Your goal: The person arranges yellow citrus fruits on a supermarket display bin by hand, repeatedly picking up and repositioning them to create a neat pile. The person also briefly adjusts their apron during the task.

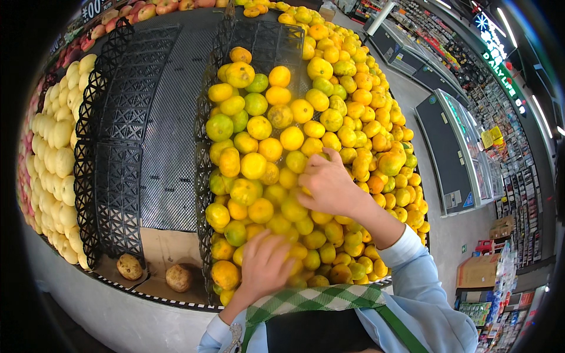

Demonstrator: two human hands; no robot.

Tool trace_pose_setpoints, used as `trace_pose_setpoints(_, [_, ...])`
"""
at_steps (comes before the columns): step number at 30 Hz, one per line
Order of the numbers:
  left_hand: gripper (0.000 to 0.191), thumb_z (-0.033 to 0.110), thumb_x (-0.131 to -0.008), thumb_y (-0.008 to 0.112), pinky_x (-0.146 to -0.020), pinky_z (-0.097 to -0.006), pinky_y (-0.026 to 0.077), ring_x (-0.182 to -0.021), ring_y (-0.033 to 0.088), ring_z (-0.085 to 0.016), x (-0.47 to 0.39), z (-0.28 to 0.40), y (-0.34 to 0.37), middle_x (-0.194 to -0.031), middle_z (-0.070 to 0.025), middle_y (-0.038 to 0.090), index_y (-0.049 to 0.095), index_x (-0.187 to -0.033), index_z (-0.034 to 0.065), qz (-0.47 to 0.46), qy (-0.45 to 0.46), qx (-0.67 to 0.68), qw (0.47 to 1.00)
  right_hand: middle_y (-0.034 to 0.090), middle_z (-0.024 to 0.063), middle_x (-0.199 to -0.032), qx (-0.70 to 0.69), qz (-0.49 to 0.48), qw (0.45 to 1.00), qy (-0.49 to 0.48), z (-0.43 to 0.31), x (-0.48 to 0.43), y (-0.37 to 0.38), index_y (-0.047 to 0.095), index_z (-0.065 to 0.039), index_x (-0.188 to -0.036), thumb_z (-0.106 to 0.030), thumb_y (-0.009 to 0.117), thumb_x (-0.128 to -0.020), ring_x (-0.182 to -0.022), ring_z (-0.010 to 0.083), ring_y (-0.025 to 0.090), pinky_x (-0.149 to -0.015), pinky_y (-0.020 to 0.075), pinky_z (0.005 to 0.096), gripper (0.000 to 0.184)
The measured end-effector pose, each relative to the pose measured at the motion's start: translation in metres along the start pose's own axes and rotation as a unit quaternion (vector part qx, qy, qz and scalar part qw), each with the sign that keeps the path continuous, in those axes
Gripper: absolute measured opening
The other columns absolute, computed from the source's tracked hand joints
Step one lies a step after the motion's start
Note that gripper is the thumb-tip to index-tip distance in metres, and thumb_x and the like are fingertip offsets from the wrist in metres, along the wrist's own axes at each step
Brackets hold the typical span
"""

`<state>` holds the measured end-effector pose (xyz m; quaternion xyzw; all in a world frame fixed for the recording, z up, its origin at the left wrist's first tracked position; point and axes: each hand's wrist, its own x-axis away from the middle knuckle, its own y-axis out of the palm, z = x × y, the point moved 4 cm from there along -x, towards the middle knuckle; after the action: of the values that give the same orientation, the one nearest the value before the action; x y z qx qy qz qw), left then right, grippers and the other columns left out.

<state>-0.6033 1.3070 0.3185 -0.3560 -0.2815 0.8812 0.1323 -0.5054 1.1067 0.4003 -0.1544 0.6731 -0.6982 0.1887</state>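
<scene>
A sloping heap of yellow-orange mandarins [253, 165], some with green skin, lies in front of me. My right hand [326, 183] is over the middle of the heap, its fingers bent down among the fruit. A bit of yellow peel shows between thumb and fingers, but whether the hand grips that mandarin is hidden. Nearer my body, my left hand [267, 262] is palm down over the lower mandarins with its fingers apart, slightly blurred. No fruit shows in its grasp.
Black plastic lattice dividers [205, 154] border the heap's left side. Beyond are black crates [121, 110], two brown round roots or fruits [178, 278] and pale yellow fruit [62, 132]. Apples [145, 11] are at the far end. Chest freezers [454, 150] stand across the aisle.
</scene>
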Motion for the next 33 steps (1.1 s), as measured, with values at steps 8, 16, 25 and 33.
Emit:
trace_pose_setpoints(8, [0.034,0.017,-0.077,0.085,-0.099,-0.0502,0.05,-0.122,0.06,-0.041,0.001,-0.001,0.003,-0.125,-0.0102,0.066,0.074,-0.108,0.0092,0.008,0.0,-0.01,1.0,0.067,0.0094,-0.1,-0.078,0.151,0.984,0.053,0.043,-0.055,-0.013,0.078,-0.011,-0.101,-0.023,0.08,-0.078,-0.109,0.028,0.06,-0.084,0.0552,0.0444,0.026])
trace_pose_setpoints(16, [0.035,0.017,-0.075,0.087,-0.1,-0.0494,0.05,-0.123,0.059,-0.039,0.001,-0.001,0.0,-0.124,-0.0087,0.066,0.075,-0.107,0.0111,0.013,0.0,-0.011,1.0,0.055,0.0111,-0.115,0.065,0.207,0.975,0.055,0.052,-0.119,0.018,0.072,-0.012,-0.103,-0.016,0.08,-0.074,-0.106,0.0326,0.058,-0.083,0.0548,0.0482,0.031])
trace_pose_setpoints(25, [0.035,0.016,-0.074,0.088,-0.097,-0.0489,0.051,-0.12,0.061,-0.039,0.0,-0.002,-0.002,-0.122,-0.0087,0.067,0.075,-0.106,0.0103,0.017,0.004,-0.002,1.0,0.058,0.0151,-0.114,0.046,0.164,0.981,0.088,0.051,-0.115,0.011,0.073,-0.007,-0.104,-0.018,0.081,-0.071,-0.106,0.0347,0.059,-0.084,0.0579,0.0441,0.036])
trace_pose_setpoints(33, [0.033,0.016,-0.075,0.088,-0.096,-0.0487,0.051,-0.119,0.061,-0.039,0.001,-0.001,0.0,-0.122,-0.0081,0.067,0.075,-0.105,0.0106,0.024,0.002,-0.003,1.0,0.072,0.0129,-0.11,-0.495,0.139,0.799,0.312,0.12,-0.11,-0.015,0.073,0.004,-0.12,-0.022,0.079,-0.088,-0.083,0.0187,0.069,-0.078,0.0587,0.0316,0.042])
